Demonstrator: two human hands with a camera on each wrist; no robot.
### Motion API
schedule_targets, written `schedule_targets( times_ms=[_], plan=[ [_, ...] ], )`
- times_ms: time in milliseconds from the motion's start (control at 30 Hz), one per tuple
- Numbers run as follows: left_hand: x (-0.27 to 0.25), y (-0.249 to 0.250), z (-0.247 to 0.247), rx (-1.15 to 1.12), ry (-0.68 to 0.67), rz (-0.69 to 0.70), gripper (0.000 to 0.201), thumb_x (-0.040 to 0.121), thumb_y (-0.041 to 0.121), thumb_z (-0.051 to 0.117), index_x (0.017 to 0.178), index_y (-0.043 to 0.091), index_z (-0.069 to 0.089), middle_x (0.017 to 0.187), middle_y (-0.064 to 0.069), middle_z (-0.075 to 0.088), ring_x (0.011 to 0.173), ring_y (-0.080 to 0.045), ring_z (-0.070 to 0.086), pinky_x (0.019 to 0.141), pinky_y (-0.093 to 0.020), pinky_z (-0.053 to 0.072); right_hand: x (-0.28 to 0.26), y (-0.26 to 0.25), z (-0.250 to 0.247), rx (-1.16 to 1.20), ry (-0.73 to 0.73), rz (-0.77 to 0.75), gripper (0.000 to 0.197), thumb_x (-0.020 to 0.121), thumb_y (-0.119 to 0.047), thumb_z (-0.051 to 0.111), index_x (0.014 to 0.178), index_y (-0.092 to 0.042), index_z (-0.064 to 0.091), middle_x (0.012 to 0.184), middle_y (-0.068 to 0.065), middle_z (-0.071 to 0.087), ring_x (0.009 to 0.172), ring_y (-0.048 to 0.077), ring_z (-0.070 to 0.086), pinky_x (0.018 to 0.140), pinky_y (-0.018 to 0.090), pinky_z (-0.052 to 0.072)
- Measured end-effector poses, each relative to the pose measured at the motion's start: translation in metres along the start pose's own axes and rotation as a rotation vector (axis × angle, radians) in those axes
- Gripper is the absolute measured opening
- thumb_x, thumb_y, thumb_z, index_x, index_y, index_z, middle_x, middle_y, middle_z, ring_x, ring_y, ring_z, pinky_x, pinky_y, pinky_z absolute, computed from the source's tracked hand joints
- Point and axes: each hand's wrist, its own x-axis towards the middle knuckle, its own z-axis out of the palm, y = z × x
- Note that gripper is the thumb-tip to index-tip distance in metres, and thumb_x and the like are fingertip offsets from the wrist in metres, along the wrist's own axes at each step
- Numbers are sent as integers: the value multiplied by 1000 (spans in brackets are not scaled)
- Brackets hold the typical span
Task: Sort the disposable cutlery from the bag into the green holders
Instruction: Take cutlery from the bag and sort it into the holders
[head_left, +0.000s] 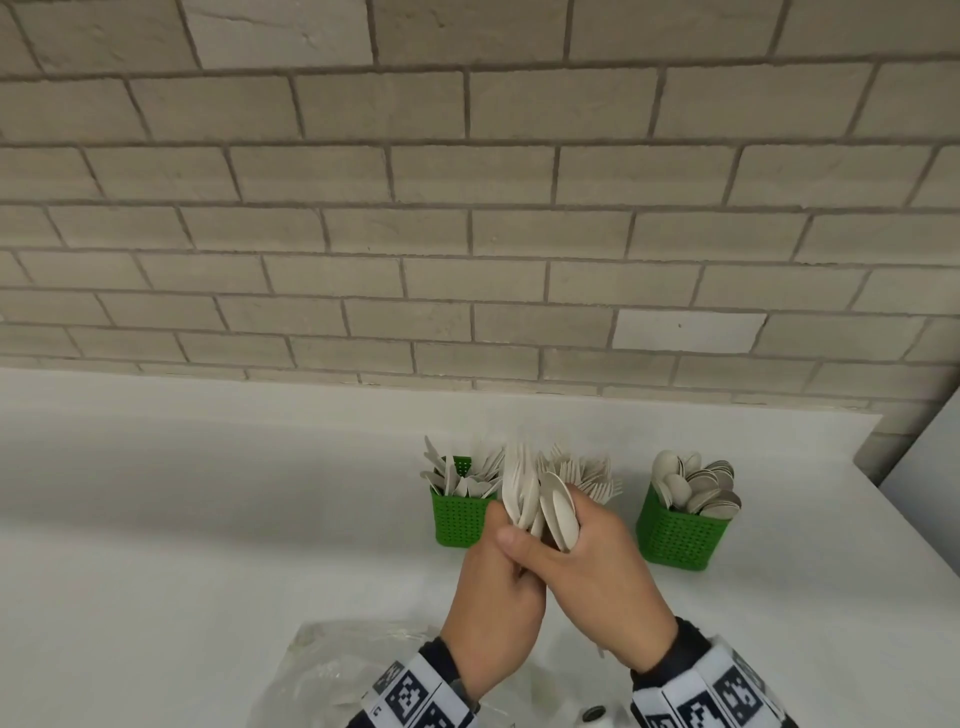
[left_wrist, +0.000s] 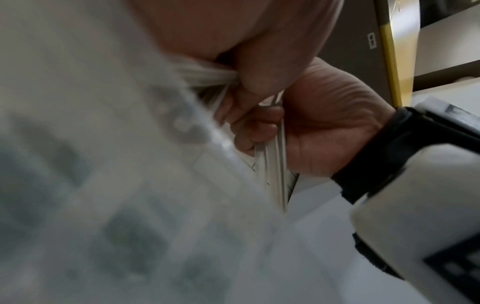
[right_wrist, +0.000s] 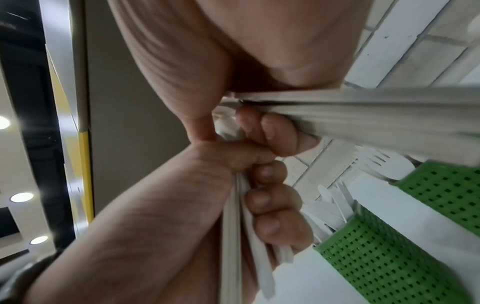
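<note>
In the head view both hands meet above the white counter (head_left: 208, 519) and grip one bundle of pale disposable cutlery (head_left: 519, 493). My left hand (head_left: 501, 566) curls round the handles from the left. My right hand (head_left: 597, 556) curls round them from the right, with a spoon (head_left: 558, 512) against its fingers. Behind them stand the green holders: one with knives (head_left: 460, 519), one with spoons (head_left: 680, 535), and forks (head_left: 597, 475) sticking up from a holder hidden by the hands. The right wrist view shows left fingers (right_wrist: 272, 205) wrapped round handles (right_wrist: 231, 236).
A crumpled clear plastic bag (head_left: 337, 670) lies on the counter at the near edge, under my left wrist. A brick wall (head_left: 467, 234) closes the back of the counter. A white panel (head_left: 924, 457) stands at the counter's right end.
</note>
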Motion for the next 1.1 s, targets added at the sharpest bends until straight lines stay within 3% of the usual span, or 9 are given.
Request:
schedule_targets(
  times_ms=[133, 233, 333, 433, 600, 733, 833, 967, 1100],
  plan=[
    [0, 5, -5, -54, 8, -56, 45, 89, -3, 51, 122, 26, 51, 107, 15, 69, 103, -2, 65, 86, -22, 52, -2, 4, 3, -10, 57, -37, 14, 87, -25, 70, 100, -26, 65, 86, -4, 71, 79, 8, 67, 74, 32, 55],
    [2, 6, -7, -115, 6, -89, 36, 88, 9, 64, 117, 27, 53, 104, 16, 70, 99, 1, 65, 81, -16, 52, -3, 3, 1, 58, 76, -62, 10, 88, -23, 69, 94, -20, 62, 76, -6, 67, 68, 9, 62, 63, 25, 50],
    [6, 5, -10, -134, -6, -124, 37, 84, 26, 71, 116, 26, 54, 105, 11, 71, 100, -5, 67, 86, -30, 56, -3, 0, -4, 161, 59, -104, 13, 89, -23, 67, 92, -13, 59, 72, -1, 63, 62, 8, 57, 60, 22, 44],
    [8, 8, -10, -153, 14, -149, 35, 79, 24, 72, 107, 16, 53, 88, 1, 68, 88, -14, 69, 80, -44, 58, -2, -3, -10, 265, 19, -132, 20, 90, -28, 61, 93, -8, 58, 72, 6, 65, 57, 12, 54, 55, 25, 42],
    [8, 11, -10, -141, -68, -133, 34, 79, 13, 74, 97, 17, 46, 73, 26, 57, 68, 9, 55, 61, -15, 44, 2, 1, -12, 308, 167, -67, 13, 94, 1, 51, 89, -10, 55, 74, 14, 66, 60, 23, 56, 53, 31, 43],
    [0, 5, -14, -36, -149, -175, 46, 79, 23, 77, 107, 28, 41, 94, 19, 47, 86, 9, 53, 69, -5, 39, 18, -9, -36, 445, 418, -57, 17, 97, -10, 54, 80, -12, 51, 64, 6, 55, 58, 21, 54, 56, 36, 49],
    [-2, 3, -15, -30, -144, -211, 47, 81, 21, 73, 114, 29, 41, 103, 16, 49, 102, 6, 54, 72, -4, 40, 16, -12, -40, 454, 310, -68, 24, 90, -28, 61, 74, -15, 49, 57, 3, 50, 55, 28, 57, 58, 42, 57],
    [1, 6, -12, -45, -174, -158, 42, 78, 6, 63, 107, 27, 42, 91, 14, 49, 78, 5, 52, 66, -8, 38, 5, -6, -29, 421, 150, -52, 49, 75, -47, 78, 73, -6, 51, 49, 1, 37, 42, 17, 32, 43, 27, 32],
    [1, 3, -4, 5, -164, -55, 50, 72, 8, 61, 103, 44, 47, 108, 11, 58, 100, -3, 61, 83, -24, 52, -1, -6, -11, 137, 81, -76, 33, 62, -30, 87, 84, -21, 64, 61, -5, 57, 54, 16, 50, 51, 29, 47]
  ],
)
